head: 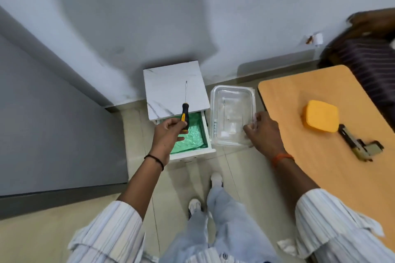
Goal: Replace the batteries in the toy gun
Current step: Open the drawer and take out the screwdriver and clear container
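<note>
While hands grip: rubber-handled screwdriver (pixel 185 111), clear box (pixel 233 115).

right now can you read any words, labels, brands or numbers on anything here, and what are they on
No text here can be read.
clear plastic container: a small white label with dark marks on its left wall, too small and blurred to read.
screwdriver: no print visible on the black and yellow handle.
yellow box: plain top, no lettering visible.
toy gun: no marking that can be made out.

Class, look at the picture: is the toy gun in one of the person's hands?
No. The toy gun lies on the wooden table, while the left hand holds a screwdriver and the right hand holds a clear container.
</note>
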